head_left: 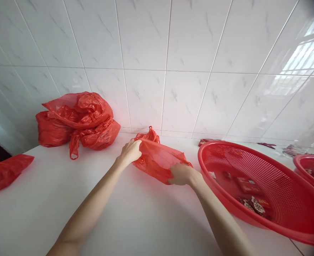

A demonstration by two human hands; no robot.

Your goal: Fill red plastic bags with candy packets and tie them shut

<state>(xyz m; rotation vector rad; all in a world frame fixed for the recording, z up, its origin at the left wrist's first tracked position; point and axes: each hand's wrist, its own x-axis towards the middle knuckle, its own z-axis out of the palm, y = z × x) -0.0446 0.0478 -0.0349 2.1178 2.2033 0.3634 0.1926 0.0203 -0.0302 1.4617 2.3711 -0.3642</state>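
Note:
A thin red plastic bag [157,160] is stretched between my two hands above the white table, its mouth spread toward me. My left hand [130,153] is closed on the bag's upper left edge. On the bag's right side, my right hand [182,173] grips it near the lower right corner, its fingertips partly hidden by the plastic. Behind the bag, against the tiled wall, lies a crumpled red bag part with a handle loop [149,134].
At the back left stands a pile of filled red bags [79,121]. Another red bag [6,172] lies at the left edge. A large red basket [266,170] holding small packets [249,185] stands at the right, beside a second red basket [313,170].

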